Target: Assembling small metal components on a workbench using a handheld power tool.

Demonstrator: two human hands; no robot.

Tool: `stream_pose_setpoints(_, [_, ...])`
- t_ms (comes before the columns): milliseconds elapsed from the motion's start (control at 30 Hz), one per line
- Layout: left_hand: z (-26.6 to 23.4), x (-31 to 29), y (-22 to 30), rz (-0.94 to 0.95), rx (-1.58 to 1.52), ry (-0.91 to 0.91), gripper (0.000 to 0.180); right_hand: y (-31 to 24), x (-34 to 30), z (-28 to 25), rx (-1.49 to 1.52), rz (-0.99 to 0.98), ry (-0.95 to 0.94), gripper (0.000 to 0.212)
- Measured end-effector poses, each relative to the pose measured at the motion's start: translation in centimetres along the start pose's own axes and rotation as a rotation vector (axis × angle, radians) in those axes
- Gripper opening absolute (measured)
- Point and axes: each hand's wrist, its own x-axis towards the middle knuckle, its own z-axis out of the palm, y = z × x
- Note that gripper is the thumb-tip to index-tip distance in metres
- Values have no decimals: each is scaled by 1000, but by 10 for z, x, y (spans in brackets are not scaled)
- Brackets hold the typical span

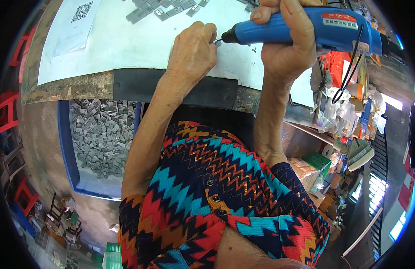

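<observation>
My right hand (289, 42) grips a blue electric screwdriver (306, 28) held level, its dark tip pointing left. My left hand (192, 50) is closed, pinching a small grey metal part (217, 43) right at the tool's tip, above the white sheet (127, 45) that covers the workbench. A black cord loop (348, 67) hangs from the tool's rear. Several more small grey parts (165, 9) lie on the sheet near the far edge.
A blue crate (66, 152) full of several grey metal parts sits on the floor at my lower left. Cluttered shelves with bags and boxes (346, 121) stand to the right. Red stools (10, 112) line the far left. The bench's dark front edge (140, 85) faces my lap.
</observation>
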Motion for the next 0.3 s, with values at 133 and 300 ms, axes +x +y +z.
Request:
stream_pose_setpoints(133, [0, 0, 1, -20, 6, -15, 11, 2, 0, -1, 14, 2, -8, 17])
stream_pose_setpoints(300, [-1, -1, 1, -36, 13, -29, 10, 4, 1, -3, -24, -16, -49, 19])
